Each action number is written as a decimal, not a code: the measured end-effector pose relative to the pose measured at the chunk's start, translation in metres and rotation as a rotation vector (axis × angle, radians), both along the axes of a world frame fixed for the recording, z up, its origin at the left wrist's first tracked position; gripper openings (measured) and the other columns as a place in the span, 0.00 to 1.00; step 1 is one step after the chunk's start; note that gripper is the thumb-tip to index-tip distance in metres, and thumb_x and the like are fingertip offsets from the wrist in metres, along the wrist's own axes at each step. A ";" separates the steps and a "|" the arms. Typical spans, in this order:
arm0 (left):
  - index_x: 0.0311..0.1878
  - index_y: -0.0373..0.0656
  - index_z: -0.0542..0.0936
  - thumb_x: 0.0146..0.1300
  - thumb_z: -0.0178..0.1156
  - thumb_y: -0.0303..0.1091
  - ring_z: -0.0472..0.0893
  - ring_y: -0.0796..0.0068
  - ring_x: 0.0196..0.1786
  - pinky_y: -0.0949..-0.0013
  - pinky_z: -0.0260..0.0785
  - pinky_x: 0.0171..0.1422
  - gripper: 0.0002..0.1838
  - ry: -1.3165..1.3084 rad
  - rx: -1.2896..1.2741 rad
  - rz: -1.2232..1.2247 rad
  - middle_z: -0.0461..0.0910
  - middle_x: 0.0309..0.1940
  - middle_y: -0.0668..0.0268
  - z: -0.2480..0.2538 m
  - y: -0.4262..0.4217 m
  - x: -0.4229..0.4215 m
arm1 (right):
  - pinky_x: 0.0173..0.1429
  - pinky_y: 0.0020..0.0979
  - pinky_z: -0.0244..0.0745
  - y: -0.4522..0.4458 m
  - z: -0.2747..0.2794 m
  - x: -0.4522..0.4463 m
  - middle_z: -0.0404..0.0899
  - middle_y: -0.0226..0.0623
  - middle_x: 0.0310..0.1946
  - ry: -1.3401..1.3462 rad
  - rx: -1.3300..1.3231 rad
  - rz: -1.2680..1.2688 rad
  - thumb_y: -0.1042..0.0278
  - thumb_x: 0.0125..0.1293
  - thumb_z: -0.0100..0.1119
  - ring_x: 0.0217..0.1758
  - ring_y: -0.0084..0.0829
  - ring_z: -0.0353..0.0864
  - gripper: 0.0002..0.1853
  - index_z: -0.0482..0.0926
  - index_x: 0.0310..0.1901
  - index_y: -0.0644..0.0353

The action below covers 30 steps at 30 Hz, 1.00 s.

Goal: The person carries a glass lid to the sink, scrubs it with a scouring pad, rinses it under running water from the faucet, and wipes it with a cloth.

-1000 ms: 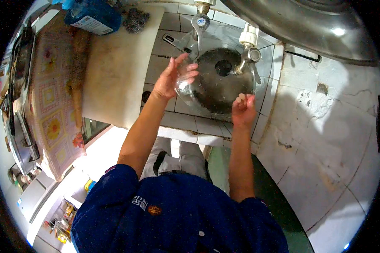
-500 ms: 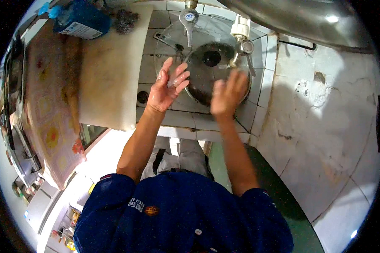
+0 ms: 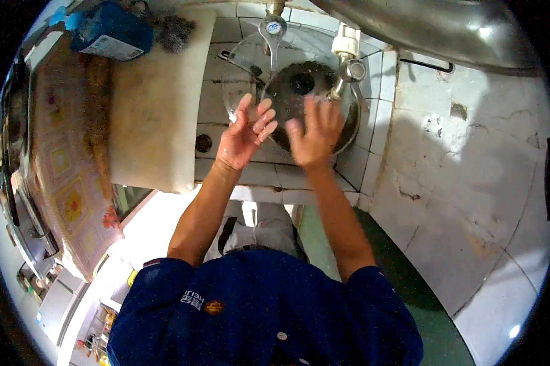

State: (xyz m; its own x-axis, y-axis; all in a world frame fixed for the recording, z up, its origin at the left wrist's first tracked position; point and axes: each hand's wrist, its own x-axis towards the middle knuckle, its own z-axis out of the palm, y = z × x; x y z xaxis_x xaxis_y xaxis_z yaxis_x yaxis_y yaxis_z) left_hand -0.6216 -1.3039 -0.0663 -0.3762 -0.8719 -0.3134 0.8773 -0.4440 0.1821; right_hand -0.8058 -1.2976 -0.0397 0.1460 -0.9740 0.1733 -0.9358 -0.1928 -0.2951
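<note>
My left hand [image 3: 241, 135] is over the tiled sink, palm turned up and fingers loosely curled apart. It looks wet and holds nothing. My right hand [image 3: 318, 135] is held to its right, smeared by motion, with fingers and thumb spread and nothing visible in it. Beneath and beyond both hands sits a round, glassy dark piece [image 3: 281, 135], perhaps a lid or bowl, with a black round spot [image 3: 302, 83] near its middle. The right hand hides part of it. Above them are a lever tap [image 3: 273, 30] and a second tap [image 3: 351, 71] with a white fitting.
A pale board [image 3: 156, 110] lies left of the sink, with a scouring pad [image 3: 175, 33] and a blue bottle [image 3: 113, 32] at its far end. A large metal pan [image 3: 434, 30] overhangs the upper right. Cracked tiles [image 3: 470, 183] spread along the right.
My right hand has moved left, closer to my left hand, and is still in motion. My left hand keeps nearly the same pose. The view has shifted slightly.
</note>
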 end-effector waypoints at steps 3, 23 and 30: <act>0.62 0.58 0.71 0.64 0.61 0.45 0.72 0.67 0.58 0.66 0.70 0.56 0.23 -0.006 -0.003 -0.049 0.70 0.58 0.63 0.001 -0.007 0.010 | 0.72 0.44 0.53 -0.030 -0.045 -0.052 0.64 0.56 0.65 -0.560 0.103 -0.681 0.48 0.67 0.53 0.68 0.55 0.60 0.30 0.70 0.60 0.66; 0.64 0.44 0.71 0.68 0.57 0.40 0.82 0.61 0.51 0.60 0.75 0.56 0.24 -0.567 -0.018 -0.220 0.79 0.54 0.52 0.086 -0.014 0.027 | 0.74 0.44 0.51 0.005 -0.061 -0.011 0.59 0.56 0.68 -0.767 0.041 -0.324 0.56 0.73 0.44 0.70 0.54 0.59 0.30 0.59 0.68 0.70; 0.62 0.36 0.73 0.69 0.57 0.35 0.81 0.71 0.44 0.68 0.74 0.49 0.22 -0.845 -0.093 -0.211 0.82 0.48 0.58 0.119 0.000 0.030 | 0.69 0.42 0.59 0.023 0.010 0.018 0.65 0.41 0.64 -1.513 0.510 -0.526 0.59 0.73 0.47 0.64 0.39 0.65 0.28 0.60 0.69 0.63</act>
State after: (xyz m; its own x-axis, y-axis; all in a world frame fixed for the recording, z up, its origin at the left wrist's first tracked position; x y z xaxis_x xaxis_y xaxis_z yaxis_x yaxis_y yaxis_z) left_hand -0.5920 -1.3041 0.0524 -0.2063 -0.8462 -0.4913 0.3337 -0.5329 0.7776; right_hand -0.7877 -1.2748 -0.0299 -0.1824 -0.8563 -0.4832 0.3005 0.4194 -0.8566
